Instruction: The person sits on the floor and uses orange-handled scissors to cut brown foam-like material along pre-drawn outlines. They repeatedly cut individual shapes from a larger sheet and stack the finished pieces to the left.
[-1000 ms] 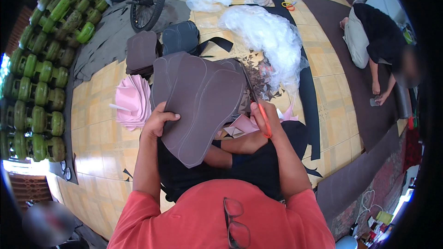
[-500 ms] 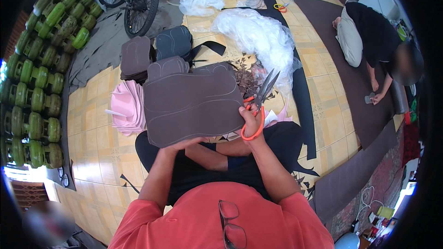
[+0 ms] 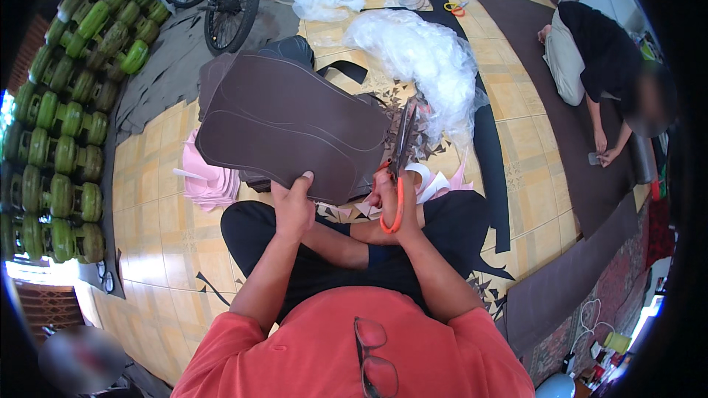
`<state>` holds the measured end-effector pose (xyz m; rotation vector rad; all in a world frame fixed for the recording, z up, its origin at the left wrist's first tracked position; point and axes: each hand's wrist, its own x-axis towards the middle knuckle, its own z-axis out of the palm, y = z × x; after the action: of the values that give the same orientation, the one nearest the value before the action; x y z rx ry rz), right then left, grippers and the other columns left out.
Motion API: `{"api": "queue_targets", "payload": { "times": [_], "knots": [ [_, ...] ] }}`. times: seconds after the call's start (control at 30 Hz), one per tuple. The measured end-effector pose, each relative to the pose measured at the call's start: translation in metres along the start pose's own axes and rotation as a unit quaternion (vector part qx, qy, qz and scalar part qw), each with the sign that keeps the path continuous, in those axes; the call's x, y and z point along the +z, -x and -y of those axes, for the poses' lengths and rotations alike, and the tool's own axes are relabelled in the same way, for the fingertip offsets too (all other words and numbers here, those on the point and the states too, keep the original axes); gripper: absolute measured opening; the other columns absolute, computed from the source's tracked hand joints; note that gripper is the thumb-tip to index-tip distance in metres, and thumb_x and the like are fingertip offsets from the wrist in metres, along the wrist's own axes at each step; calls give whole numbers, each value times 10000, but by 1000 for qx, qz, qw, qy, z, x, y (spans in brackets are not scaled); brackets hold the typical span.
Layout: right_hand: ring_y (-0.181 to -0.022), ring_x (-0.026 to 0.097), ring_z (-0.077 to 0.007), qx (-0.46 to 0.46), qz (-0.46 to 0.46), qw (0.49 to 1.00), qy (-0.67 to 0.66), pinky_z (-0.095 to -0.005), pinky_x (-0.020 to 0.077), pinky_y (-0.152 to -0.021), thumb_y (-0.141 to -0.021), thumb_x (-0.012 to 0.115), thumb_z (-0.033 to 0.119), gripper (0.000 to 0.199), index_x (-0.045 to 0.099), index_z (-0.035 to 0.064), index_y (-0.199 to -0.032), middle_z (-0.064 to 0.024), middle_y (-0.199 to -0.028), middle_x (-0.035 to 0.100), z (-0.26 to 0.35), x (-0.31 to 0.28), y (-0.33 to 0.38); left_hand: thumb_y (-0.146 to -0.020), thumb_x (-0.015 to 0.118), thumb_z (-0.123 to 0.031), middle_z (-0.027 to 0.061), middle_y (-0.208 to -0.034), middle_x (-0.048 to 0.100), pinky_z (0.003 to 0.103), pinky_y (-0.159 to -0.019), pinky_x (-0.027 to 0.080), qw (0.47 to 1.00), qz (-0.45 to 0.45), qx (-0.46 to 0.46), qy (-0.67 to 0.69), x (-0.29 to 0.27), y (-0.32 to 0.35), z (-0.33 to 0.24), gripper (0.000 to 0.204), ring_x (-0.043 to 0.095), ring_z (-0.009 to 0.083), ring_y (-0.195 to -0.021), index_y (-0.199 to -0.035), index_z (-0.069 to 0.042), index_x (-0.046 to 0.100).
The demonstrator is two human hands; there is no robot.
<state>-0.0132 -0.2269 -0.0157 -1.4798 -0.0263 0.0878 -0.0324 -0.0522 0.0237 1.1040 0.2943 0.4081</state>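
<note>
Your left hand (image 3: 293, 210) pinches the near edge of the brown sheet (image 3: 291, 121), which reaches forward from it; your right hand (image 3: 410, 204) grips orange-handled scissors (image 3: 402, 146) beside it. Green cylinders (image 3: 70, 116), contents hidden, line the tiled floor's (image 3: 147, 210) left edge.

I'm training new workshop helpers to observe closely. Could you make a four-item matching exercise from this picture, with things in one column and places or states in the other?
Things:
1. dark brown sheet
2. large scissors
3. stack of pink pieces
4. clear plastic film

Places or states:
A. in the right hand
B. crumpled in a pale heap
C. gripped at its near edge by the left hand
D. on the floor tiles, left of the left hand

Right pairs: 1-C, 2-A, 3-D, 4-B
</note>
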Motion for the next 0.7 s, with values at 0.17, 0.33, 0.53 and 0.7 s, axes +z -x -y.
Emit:
{"api": "queue_targets", "payload": {
  "times": [0.17, 0.33, 0.53, 0.7],
  "knots": [
    [-592, 567, -136, -71, -5, 979, 191, -272, 453, -513, -978, 463, 391, 401, 538, -2, -951, -52, -699, 533, -15, -14, -13, -775, 506, 85, 95, -1140, 554, 344, -948, 422, 1000, 3, 1, 27, -16, -7, 1, 443, 550, 221, -1068, -1208, -6, 477],
    [-554, 548, -136, -65, -15, 977, 201, -281, 458, -511, -980, 451, 420, 440, 519, -14, -968, -57, -655, 517, -25, -20, -21, -731, 520, 75, 82, -1053, 583, 326, -898, 438, 999, 16, -45, -5, -27, -13, -5, 402, 566, 201, -992, -1127, 14, 534],
    [-531, 552, -165, -10, 14, 996, 88, -322, 459, -500, -973, 480, 417, 418, 536, 4, -939, -90, -626, 548, -13, -34, -24, -630, 520, 24, 89, -915, 616, 313, -801, 476, 981, 57, -159, -92, -57, -29, -28, 416, 601, 216, -867, -1042, 32, 583],
    [-530, 503, -119, 10, 22, 994, 105, -263, 442, -487, -988, 460, 407, 445, 542, -30, -962, -45, -657, 500, -18, -39, -29, -614, 530, 22, 99, -974, 611, 312, -751, 491, 967, 91, -137, -196, -79, -44, -27, 520, 607, 210, -837, -1133, 13, 560]
  ]
}}
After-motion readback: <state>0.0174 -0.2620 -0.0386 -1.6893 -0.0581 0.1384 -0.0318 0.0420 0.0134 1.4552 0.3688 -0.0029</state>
